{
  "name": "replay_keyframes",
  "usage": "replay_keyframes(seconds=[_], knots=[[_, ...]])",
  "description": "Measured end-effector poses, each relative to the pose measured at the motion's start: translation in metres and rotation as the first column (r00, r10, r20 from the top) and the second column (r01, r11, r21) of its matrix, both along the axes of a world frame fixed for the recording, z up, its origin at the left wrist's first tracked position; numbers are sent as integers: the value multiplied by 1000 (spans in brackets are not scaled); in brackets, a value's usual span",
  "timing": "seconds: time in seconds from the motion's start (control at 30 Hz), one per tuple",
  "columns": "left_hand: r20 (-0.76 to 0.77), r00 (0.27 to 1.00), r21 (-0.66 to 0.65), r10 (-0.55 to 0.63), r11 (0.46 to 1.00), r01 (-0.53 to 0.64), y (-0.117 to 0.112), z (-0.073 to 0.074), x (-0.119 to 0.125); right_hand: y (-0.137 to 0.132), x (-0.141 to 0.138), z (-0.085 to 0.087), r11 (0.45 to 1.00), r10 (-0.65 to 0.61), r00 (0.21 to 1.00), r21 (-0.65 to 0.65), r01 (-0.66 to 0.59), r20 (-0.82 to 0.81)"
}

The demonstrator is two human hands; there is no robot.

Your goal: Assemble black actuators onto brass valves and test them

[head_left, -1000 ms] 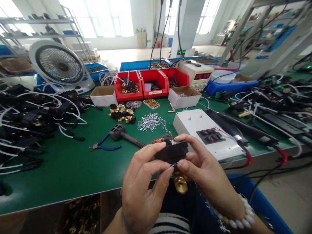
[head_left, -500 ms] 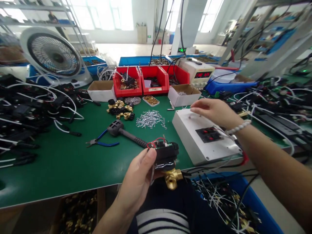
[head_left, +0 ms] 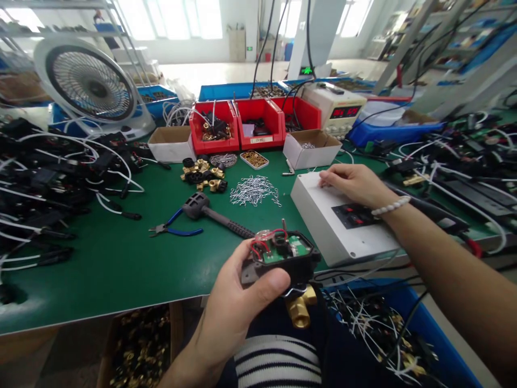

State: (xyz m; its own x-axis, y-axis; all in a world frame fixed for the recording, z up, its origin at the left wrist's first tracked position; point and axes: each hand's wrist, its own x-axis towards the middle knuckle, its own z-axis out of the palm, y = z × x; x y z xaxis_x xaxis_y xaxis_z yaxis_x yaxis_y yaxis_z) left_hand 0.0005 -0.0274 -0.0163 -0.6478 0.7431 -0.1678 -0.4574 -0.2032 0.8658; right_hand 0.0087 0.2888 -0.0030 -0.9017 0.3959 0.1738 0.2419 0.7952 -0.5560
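Observation:
My left hand [head_left: 238, 302] is closed round a black valve unit [head_left: 283, 258] with an open top, a green circuit board, red wires and a brass fitting [head_left: 301, 310] below. It holds this above my lap, at the near edge of the green table [head_left: 113, 269]. My right hand [head_left: 353, 182] reaches out to the white test box [head_left: 323, 215]. Its fingers lie curled on the box's far top, beside the black and red switch panel [head_left: 355, 214]. I cannot make out anything in those fingers.
A rubber mallet [head_left: 214, 213], blue-handled pliers [head_left: 175, 230], a heap of metal clips [head_left: 254, 191] and brass parts [head_left: 204, 178] lie mid-table. Red bins [head_left: 238, 129], cardboard boxes, a power supply [head_left: 337, 110] and a fan [head_left: 86, 83] stand behind. Black cabled units crowd both sides.
My right hand let go of the valve unit and moved out to the white box, where it now rests lower. My left hand tilted the unit so its open top faces me.

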Motion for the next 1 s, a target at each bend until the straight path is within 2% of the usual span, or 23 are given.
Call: replay_keyframes(seconds=[0.27, 0.47, 0.77, 1.0], knots=[[-135, 989, -95, -52, 995, 40, -3, 7, 3, -3, 1, 0, 999, 22, 1000, -23, -22, 1], [-77, 997, -89, -5, 996, -2, -2, 16, 8, 0, 0, -1, 999, 17, 1000, -31, -17, -8], [-44, 999, -87, 27, 996, -31, -1, 16, 12, -1, 0, -1, 999, -11, 1000, -39, 11, 1], [-66, 996, -132, 57, 989, -65, -2, 21, 16, -3, -1, 0, 999, -23, 1000, -47, 24, 22]])
